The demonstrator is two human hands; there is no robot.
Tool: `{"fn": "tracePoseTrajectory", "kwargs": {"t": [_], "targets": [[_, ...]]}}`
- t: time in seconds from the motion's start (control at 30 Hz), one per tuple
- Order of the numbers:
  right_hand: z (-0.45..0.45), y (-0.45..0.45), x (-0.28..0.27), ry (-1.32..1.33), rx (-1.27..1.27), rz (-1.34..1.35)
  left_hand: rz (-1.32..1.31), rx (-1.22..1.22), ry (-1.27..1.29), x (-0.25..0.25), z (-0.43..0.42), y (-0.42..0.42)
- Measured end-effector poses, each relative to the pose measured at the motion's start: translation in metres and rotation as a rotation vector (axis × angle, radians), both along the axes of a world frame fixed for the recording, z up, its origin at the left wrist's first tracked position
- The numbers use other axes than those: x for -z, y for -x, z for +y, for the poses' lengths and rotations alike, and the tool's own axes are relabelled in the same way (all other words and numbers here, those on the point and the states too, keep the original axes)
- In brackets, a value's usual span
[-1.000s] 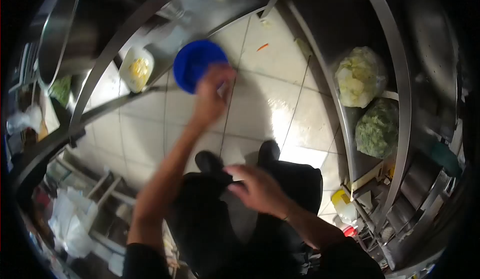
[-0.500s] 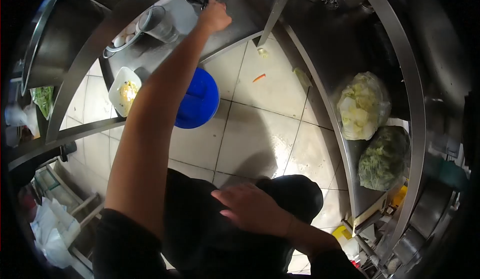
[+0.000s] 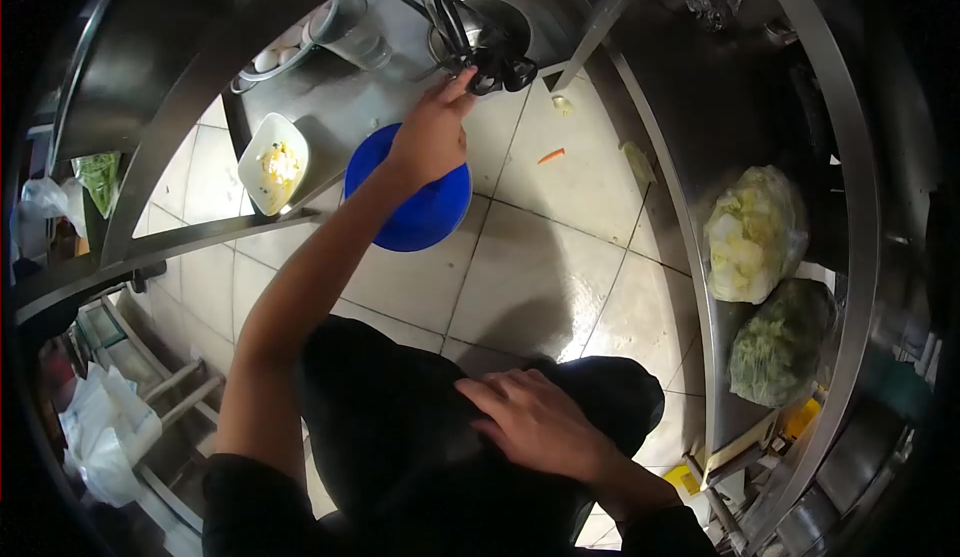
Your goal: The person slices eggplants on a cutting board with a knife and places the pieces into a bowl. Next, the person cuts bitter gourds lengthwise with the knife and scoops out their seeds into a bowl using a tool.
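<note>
My left hand (image 3: 435, 137) reaches forward over a blue plastic basin (image 3: 415, 219) on the floor. Its fingers are closed at the near side of a cluster of black kitchen utensils (image 3: 462, 42), whose exact kinds I cannot make out. The cluster sits in and over a round steel pot (image 3: 510, 19) near the edge of the low steel shelf (image 3: 310, 92). What the fingertips grip is partly hidden. My right hand (image 3: 535, 417) lies on my dark-clothed knee, fingers stretched, holding nothing. Left of the basin, a white bowl (image 3: 256, 165) holds yellowish food.
A clear jug (image 3: 352, 32) and eggs (image 3: 275, 57) stand on the low shelf. Bagged cut cabbage (image 3: 745, 227) and bagged greens (image 3: 782, 342) lie on the right-hand shelf. Metal uprights (image 3: 625, 12) frame both shelves. Food scraps, one an orange piece (image 3: 551, 156), lie on the tiled floor.
My left hand has drawn back toward me, and the black utensils and pot have come forward to the shelf edge. The view has shifted slightly. My right hand stays on the knee.
</note>
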State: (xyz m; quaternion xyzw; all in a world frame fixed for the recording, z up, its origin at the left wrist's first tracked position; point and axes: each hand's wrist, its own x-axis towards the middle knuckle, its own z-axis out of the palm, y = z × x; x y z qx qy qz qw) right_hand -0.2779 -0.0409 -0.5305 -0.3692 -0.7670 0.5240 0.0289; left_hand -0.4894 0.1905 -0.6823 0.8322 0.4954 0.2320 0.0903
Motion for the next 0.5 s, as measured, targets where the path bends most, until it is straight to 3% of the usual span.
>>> {"fn": "tracePoseTrajectory", "kwargs": {"t": [0.23, 0.33, 0.4, 0.5], "targets": [[0.005, 0.003, 0.01, 0.026, 0.011, -0.008, -0.085, -0.201, 0.019, -0.015, 0.027, 0.015], [0.001, 0.002, 0.012, -0.011, 0.026, -0.006, -0.152, -0.148, 0.081, -0.007, 0.039, 0.011], [0.0, 0.002, 0.012, -0.003, 0.04, -0.003, -0.151, -0.023, -0.025, -0.003, 0.042, 0.007], [0.0, 0.0, 0.013, 0.004, 0.052, -0.025, -0.26, -0.048, -0.145, 0.009, 0.059, 0.009]]}}
